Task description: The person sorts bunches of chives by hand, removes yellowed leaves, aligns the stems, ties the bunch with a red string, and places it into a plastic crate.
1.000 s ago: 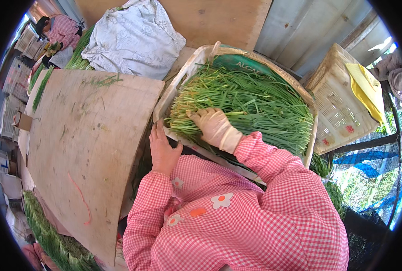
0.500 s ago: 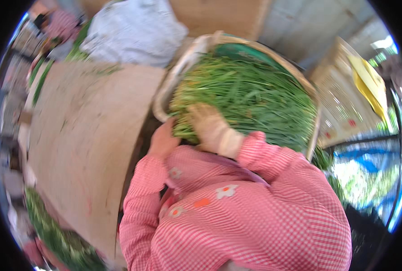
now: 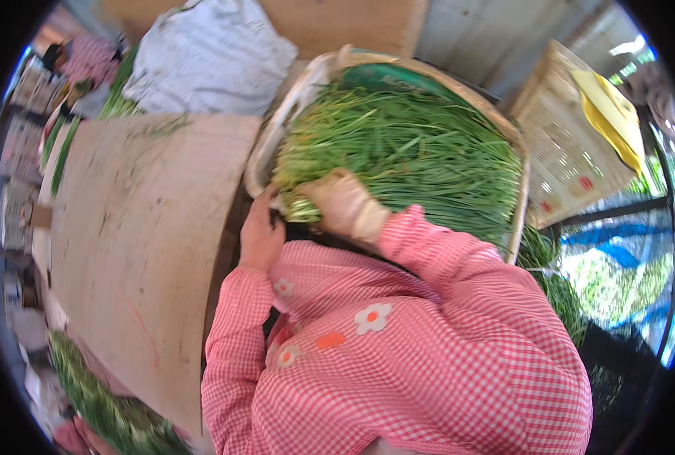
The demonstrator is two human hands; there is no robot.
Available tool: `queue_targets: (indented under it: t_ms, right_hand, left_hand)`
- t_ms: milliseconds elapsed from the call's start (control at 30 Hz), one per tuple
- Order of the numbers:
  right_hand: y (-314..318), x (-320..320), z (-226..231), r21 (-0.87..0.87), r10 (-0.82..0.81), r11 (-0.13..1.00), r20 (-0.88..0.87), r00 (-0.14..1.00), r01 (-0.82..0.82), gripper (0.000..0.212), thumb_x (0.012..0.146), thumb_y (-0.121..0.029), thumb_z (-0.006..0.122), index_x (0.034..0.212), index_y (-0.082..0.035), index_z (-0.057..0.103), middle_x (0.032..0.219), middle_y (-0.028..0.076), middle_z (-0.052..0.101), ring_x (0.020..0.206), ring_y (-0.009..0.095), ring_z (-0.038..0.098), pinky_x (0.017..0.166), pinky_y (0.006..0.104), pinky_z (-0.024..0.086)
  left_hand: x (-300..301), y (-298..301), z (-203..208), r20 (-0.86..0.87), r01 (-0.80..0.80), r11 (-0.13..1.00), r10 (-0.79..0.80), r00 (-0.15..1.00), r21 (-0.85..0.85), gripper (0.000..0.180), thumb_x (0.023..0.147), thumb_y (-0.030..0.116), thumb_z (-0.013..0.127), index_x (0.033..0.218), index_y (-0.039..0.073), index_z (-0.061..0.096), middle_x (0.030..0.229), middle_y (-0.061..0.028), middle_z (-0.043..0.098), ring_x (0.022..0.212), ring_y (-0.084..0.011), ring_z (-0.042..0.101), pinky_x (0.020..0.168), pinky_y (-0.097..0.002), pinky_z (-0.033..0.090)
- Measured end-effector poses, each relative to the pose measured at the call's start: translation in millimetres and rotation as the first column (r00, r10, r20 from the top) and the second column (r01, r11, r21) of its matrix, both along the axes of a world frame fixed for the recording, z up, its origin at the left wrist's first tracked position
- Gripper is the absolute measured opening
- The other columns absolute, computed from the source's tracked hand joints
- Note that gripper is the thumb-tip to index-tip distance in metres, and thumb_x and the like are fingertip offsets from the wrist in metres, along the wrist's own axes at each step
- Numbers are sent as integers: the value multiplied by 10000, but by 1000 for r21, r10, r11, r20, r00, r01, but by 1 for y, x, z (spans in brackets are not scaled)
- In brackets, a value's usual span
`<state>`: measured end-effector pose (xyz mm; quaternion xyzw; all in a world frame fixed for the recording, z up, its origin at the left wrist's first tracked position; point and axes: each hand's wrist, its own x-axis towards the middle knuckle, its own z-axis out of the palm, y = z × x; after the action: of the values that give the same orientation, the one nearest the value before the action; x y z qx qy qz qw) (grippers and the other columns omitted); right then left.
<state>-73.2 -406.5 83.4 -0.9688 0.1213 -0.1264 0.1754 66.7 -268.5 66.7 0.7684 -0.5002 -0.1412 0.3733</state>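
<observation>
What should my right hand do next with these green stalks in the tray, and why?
Probably lift the bunch clear. The right hand, in a light glove, is closed on the cut ends of a clump of green stalks at the near edge of the tray, and the left hand steadies that edge. The wooden board lies just to the left.

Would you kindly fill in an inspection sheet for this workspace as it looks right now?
Surface: bare wooden board, a few green scraps at its far edge.
Job's things: long green stalks heaped in a round basket.
Clutter: white sack beyond the board; more greens at the near left; pale crate with a yellow sheet.
Grippers: left hand bare, on the basket's near rim; right hand gloved, closed around stalk ends.
Cables: nothing seen.
Surroundings: another person's sleeve far left; blue tarp at right.
</observation>
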Motion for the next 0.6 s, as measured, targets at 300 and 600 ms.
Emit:
queue_targets:
  t_ms: [300,600]
  right_hand:
    - [12,-70,24,-14,44,999,-52,998,-45,562,620,-259,712,1131,-94,547,914,98,622,911,259,588,890,381,396]
    - [8,-38,10,103,151,987,-330,932,-124,540,597,-254,733,1080,-71,579,1146,146,526,1044,328,509,882,391,429]
  left_hand:
    - [-20,-17,4,349,13,895,-188,918,447,596,763,33,512,1337,53,349,1358,-128,350,1222,-309,349,1005,-509,286]
    - [-17,-12,-8,384,-73,897,-112,917,436,582,758,22,505,1323,70,371,1304,-127,389,1184,-291,386,962,-456,318]
